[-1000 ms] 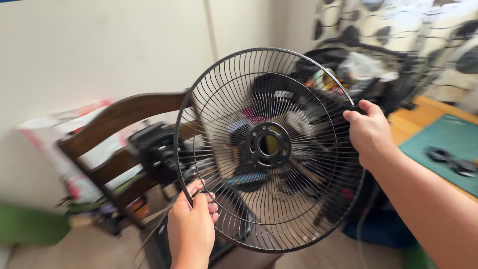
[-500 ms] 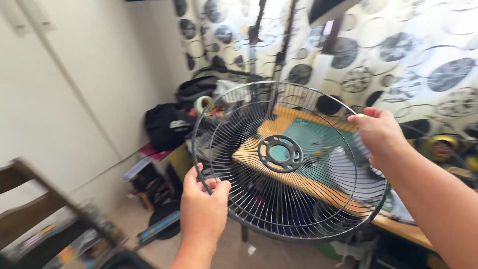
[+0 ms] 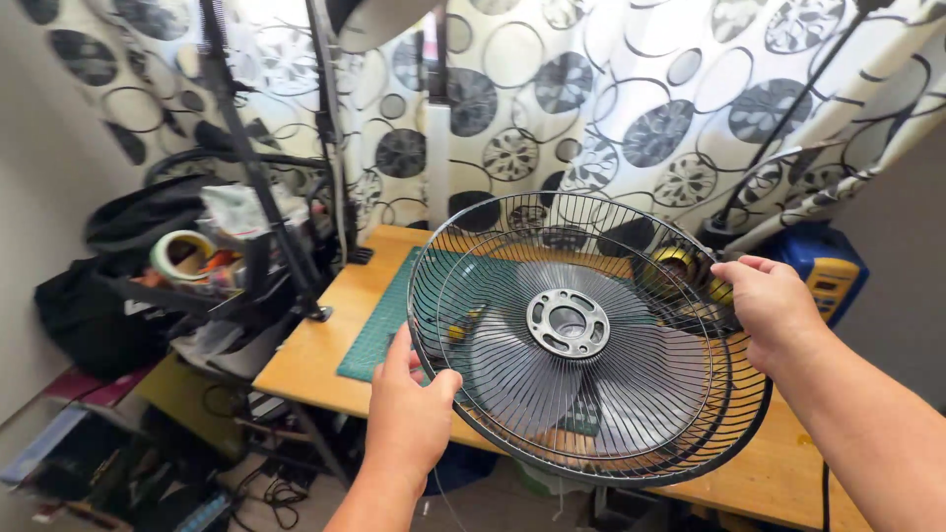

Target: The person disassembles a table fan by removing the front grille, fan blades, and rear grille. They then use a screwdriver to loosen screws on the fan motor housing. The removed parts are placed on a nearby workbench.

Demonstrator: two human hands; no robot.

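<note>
A black wire fan guard (image 3: 591,394) fills the centre of the frame, tilted nearly flat above a wooden table (image 3: 325,345). The left hand (image 3: 409,414) pinches its near-left rim; the right hand (image 3: 774,305) grips the right rim, patterned curtain (image 3: 591,99) behind.

- fan guard (image 3: 631,414), gripped at its rim by the fingers of both hands: black wire, grey hub
- cutting mat (image 3: 379,325), beyond the left fingers: green
- table (image 3: 315,360): light wood
- curtain (image 3: 591,99), beyond the fingertips: white, grey-black circles
</note>
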